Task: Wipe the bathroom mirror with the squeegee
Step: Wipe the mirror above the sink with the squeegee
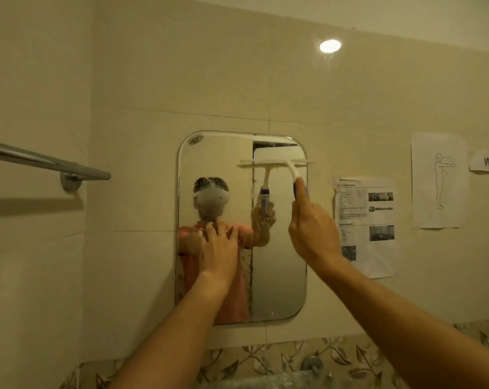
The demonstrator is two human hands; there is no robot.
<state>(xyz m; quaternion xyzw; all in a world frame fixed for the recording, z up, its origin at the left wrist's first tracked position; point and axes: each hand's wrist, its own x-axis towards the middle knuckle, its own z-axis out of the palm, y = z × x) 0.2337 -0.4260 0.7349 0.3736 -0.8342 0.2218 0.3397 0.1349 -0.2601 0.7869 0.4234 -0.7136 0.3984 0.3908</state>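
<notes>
Beige tiled bathroom wall (153,80), seen from the person's head. Nearest, two bare forearms reach up from the lower edge, above a band of leaf-patterned border tiles (265,360).

The left hand (218,248) lies flat on the glass with fingers straight and spread, pressing the lower left-centre of the mirror (279,262). The right hand (312,228) is curled round the blue-and-white handle of the squeegee (286,164). The white blade lies level against the upper right part of the mirror, its right end at the mirror's right edge.

The mirror is upright with rounded corners and looks hazy.

On the wall, a metal towel bar (49,161) is fixed to the left. Printed sheets (365,226), a figure drawing (437,181) and a label (487,162) hang to the right. A bright light spot (330,46) shows high on the tiles.
</notes>
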